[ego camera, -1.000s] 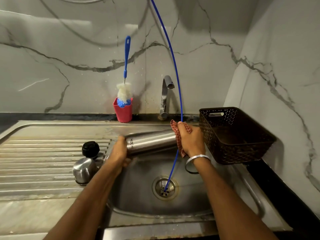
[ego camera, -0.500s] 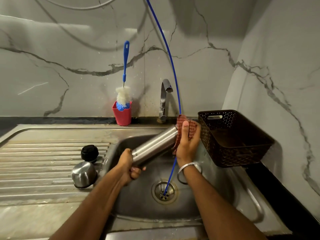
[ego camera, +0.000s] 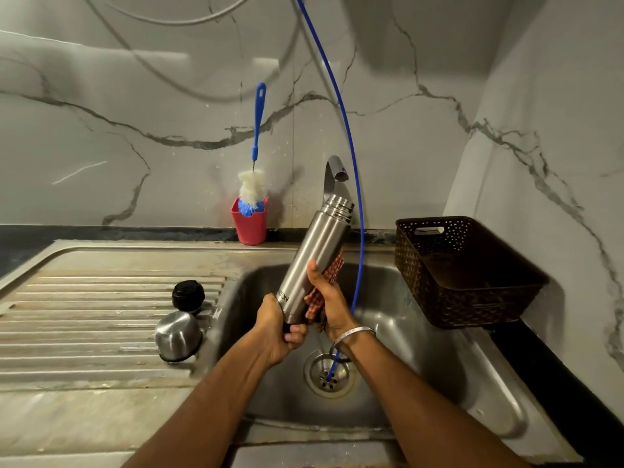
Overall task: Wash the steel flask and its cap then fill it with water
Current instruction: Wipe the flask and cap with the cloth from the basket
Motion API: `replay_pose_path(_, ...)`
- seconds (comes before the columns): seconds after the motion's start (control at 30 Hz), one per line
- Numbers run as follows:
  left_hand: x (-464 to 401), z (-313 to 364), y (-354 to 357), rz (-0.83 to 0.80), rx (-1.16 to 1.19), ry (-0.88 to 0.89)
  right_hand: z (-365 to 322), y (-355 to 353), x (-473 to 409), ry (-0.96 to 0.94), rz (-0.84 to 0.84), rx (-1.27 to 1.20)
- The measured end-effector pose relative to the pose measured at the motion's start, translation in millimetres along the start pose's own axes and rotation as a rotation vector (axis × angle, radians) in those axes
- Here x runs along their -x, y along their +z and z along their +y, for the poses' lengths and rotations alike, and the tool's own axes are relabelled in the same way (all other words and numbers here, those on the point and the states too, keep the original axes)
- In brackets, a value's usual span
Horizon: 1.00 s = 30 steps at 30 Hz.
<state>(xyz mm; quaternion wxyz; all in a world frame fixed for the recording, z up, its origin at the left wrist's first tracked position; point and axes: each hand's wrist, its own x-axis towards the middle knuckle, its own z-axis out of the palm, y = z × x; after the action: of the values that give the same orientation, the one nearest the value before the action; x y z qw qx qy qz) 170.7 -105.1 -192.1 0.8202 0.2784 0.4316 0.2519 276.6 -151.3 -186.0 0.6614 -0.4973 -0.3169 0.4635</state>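
The steel flask [ego camera: 312, 261] stands nearly upright over the sink basin [ego camera: 422, 336], open mouth up and tilted toward the tap [ego camera: 334, 173]. My left hand [ego camera: 278, 327] grips its base. My right hand [ego camera: 326, 295] wraps a red checked cloth [ego camera: 332, 270] around the lower body of the flask. The steel cup cap [ego camera: 178, 336] lies upside down on the drainboard [ego camera: 84, 319], and the black inner stopper [ego camera: 188, 294] sits just behind it.
A blue hose [ego camera: 354, 163] hangs from above into the drain [ego camera: 329, 376]. A red holder [ego camera: 250, 224] with a blue-handled bottle brush [ego camera: 256, 136] stands at the wall. A dark brown perforated basket [ego camera: 462, 268] sits right of the basin.
The flask swung from lying sideways to nearly upright, mouth now up near the tap. My right hand with the cloth slid from the mouth end down to the lower body.
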Motion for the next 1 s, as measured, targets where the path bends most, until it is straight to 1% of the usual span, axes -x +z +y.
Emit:
replay_pose_path(0.17,-7,-8,2,0.026,-0.184,-0.001,-4,-14,4,-0.042,-0.006,0.161)
replay_pose_path(0.27,-8,-11,2,0.069,-0.340,0.040,-6,-20,4,-0.028,-0.013,0.183)
replay_pose_path(0.3,-9,-12,2,0.078,-0.358,0.051,-5,-21,2,-0.018,-0.008,0.178)
replay_pose_path(0.4,-5,-13,6,0.072,-0.326,0.078,-2,-22,0,0.012,-0.028,0.167)
replay_pose_path(0.5,-3,-15,9,0.030,-0.290,0.107,2,-18,2,0.077,-0.120,0.158)
replay_pose_path(0.6,-5,-17,9,-0.002,-0.283,0.128,-2,-18,6,0.082,-0.152,0.115)
replay_pose_path(0.63,-10,-14,6,0.004,-0.296,0.162,-5,-19,8,0.074,-0.171,0.100)
replay_pose_path(0.67,-11,-9,6,0.053,-0.325,0.243,-9,-20,11,0.080,-0.212,0.090)
replay_pose_path(0.73,-6,11,4,0.172,-0.308,0.495,-13,-25,15,0.145,-0.336,0.088)
replay_pose_path(0.77,-3,24,3,0.165,-0.265,0.651,-13,-28,17,0.188,-0.398,0.097)
replay_pose_path(0.8,5,40,5,0.109,-0.239,0.782,-11,-30,17,0.228,-0.447,0.115)
replay_pose_path(0.83,13,56,9,0.020,-0.254,0.880,-10,-31,19,0.266,-0.497,0.149)
replay_pose_path(0.87,24,72,15,-0.070,-0.306,0.937,-10,-30,20,0.300,-0.548,0.184)
replay_pose_path(0.9,31,89,20,-0.158,-0.363,0.955,-10,-28,21,0.328,-0.599,0.205)
replay_pose_path(0.93,40,104,28,-0.200,-0.433,0.957,-11,-27,23,0.356,-0.648,0.214)
replay_pose_path(1.0,52,123,39,-0.276,-0.593,0.903,-11,-25,24,0.401,-0.701,0.208)
